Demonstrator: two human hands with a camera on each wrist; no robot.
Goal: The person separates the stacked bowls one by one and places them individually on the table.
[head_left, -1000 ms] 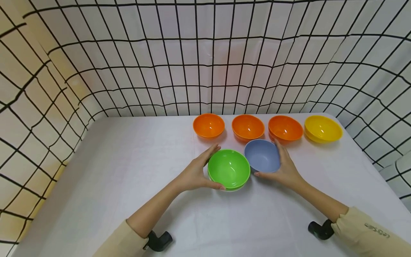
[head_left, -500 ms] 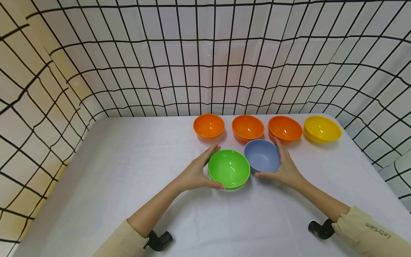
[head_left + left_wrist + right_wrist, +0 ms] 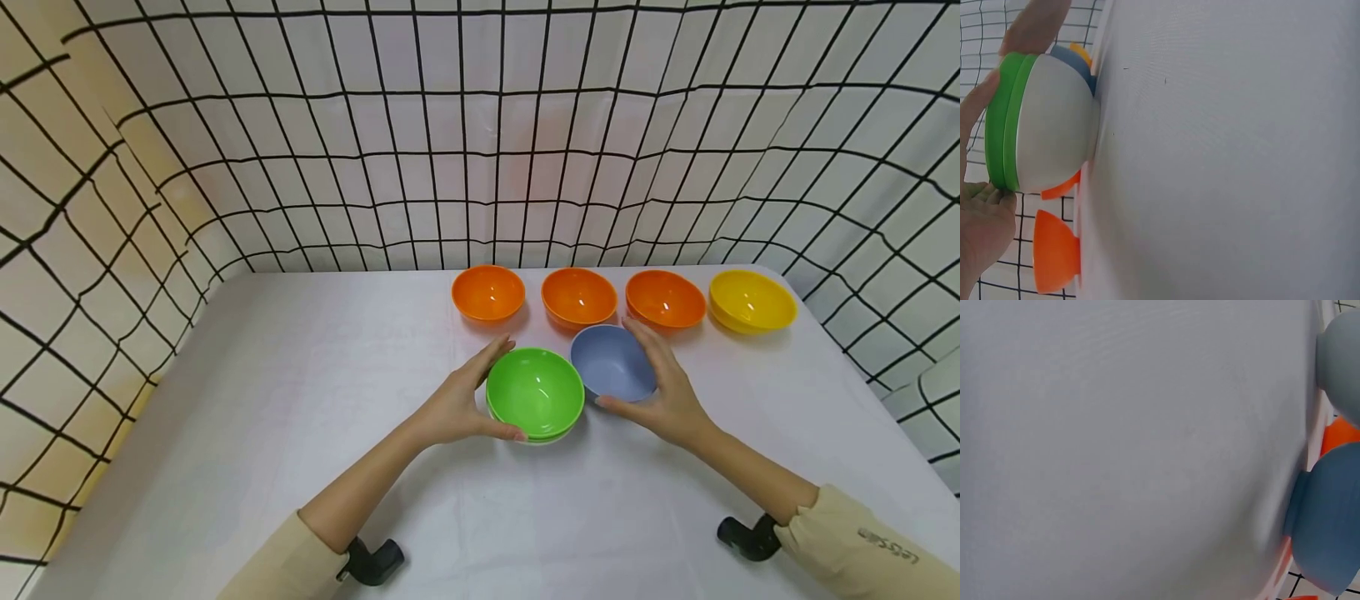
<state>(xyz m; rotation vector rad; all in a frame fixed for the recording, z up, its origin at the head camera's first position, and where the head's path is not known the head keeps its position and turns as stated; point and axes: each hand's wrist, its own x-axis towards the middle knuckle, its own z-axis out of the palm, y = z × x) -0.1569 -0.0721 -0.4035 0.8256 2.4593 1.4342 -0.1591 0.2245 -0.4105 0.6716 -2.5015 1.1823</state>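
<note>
In the head view my left hand (image 3: 468,400) grips a stack of bowls from its left side, thumb at the front and fingers at the back. A green bowl (image 3: 534,393) tops the stack. The left wrist view shows two green rims nested above a white bowl (image 3: 1054,125). Touching the stack's right side in the head view is a blue bowl (image 3: 611,364), standing on the table. My right hand (image 3: 671,396) spans this bowl from the right, its thumb at the front rim and fingers at the back rim. The right wrist view shows the blue bowl (image 3: 1332,512) but not the hand.
Behind the hands, an orange bowl (image 3: 488,294), two more orange bowls (image 3: 579,297) (image 3: 666,300) and a yellow bowl (image 3: 752,302) stand in a row along the back of the white table (image 3: 300,375). Black netting (image 3: 495,154) surrounds the table's back and sides.
My right hand's fingers have shifted up and left along the blue bowl's back rim, and its thumb has risen slightly. The left hand and the bowls stay in place.
</note>
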